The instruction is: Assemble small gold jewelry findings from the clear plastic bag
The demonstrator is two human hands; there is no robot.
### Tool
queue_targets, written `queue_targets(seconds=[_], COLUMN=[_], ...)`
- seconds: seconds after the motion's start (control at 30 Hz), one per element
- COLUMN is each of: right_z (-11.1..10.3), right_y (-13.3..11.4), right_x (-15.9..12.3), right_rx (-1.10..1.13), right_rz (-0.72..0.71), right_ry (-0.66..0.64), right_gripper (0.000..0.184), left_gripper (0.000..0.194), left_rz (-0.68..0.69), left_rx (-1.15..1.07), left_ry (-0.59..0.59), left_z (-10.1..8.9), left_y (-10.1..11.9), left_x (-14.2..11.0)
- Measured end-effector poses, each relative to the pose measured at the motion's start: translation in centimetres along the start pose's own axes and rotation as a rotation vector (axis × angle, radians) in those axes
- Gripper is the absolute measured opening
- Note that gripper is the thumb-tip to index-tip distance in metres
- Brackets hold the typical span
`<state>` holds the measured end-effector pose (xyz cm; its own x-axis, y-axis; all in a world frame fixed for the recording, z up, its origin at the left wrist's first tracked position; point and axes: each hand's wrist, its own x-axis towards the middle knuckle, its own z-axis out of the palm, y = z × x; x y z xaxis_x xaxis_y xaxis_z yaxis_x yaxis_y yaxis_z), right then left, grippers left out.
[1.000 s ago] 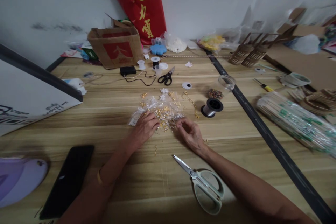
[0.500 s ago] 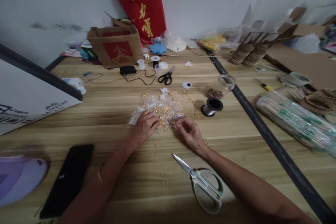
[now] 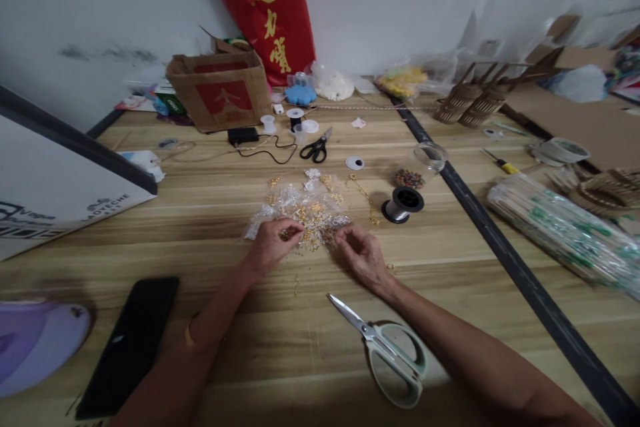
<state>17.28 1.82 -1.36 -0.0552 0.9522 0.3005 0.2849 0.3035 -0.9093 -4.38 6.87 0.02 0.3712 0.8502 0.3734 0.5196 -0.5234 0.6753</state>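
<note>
A heap of small clear plastic bags with gold trinkets (image 3: pixel 307 203) lies in the middle of the wooden table (image 3: pixel 210 213). My left hand (image 3: pixel 273 243) rests at the heap's near edge, its fingers pinched on a small gold piece. At the heap's right edge my right hand (image 3: pixel 363 255) has curled fingers pinched together; what they hold is too small to make out. A gold chain (image 3: pixel 364 195) trails to the right of the heap. Pale green scissors (image 3: pixel 387 353) lie partly under my right forearm.
A black phone (image 3: pixel 131 343) lies near left, a purple object (image 3: pixel 35 340) beyond it. A wire spool (image 3: pixel 403 203), a bead pile (image 3: pixel 410 178), black scissors (image 3: pixel 316 145), a cardboard box (image 3: pixel 220 90) and a white board (image 3: pixel 55 180) stand around. A black strip (image 3: pixel 505 253) runs along the right.
My left hand has drawn back slightly from the heap and turned, its fingers now pinching a gold piece. My right hand has hardly moved.
</note>
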Motion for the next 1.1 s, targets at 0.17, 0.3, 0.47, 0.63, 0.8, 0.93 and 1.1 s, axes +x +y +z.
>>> queue_targets(seconds=[0.17, 0.3, 0.47, 0.63, 0.8, 0.93, 1.1], right_z=[0.02, 0.03, 0.01, -0.02, 0.0, 0.03, 0.05], right_y=[0.03, 0.14, -0.14, -0.35, -0.07, -0.03, 0.02], right_x=[-0.01, -0.01, 0.05, 0.07, 0.04, 0.03, -0.02], right_rx=[-0.011, -0.017, -0.014, -0.002, -0.011, -0.011, -0.01], right_rz=[-0.009, -0.009, -0.006, -0.012, -0.018, -0.018, -0.011], right_ry=[0.002, 0.001, 0.001, 0.003, -0.001, 0.006, 0.004], right_gripper=[0.014, 0.014, 0.016, 0.014, 0.012, 0.012, 0.013], left_gripper=[0.006, 0.006, 0.01, 0.013, 0.011, 0.009, 0.006], left_rz=[-0.073, -0.096, -0.111, -0.132, -0.151, -0.186, -0.216], left_rx=[-0.109, -0.158, -0.229, -0.3, -0.357, -0.401, -0.452], left_ry=[-0.02, -0.03, -0.04, -0.062, -0.081, -0.096, -0.114], left_z=[-0.08, -0.02, 0.19, 0.29, 0.36, 0.35, 0.26], left_y=[0.56, 0.93, 1.07, 0.79, 0.54, 0.7, 0.98], left_x=[0.06, 0.13, 0.17, 0.11, 0.07, 0.09, 0.15])
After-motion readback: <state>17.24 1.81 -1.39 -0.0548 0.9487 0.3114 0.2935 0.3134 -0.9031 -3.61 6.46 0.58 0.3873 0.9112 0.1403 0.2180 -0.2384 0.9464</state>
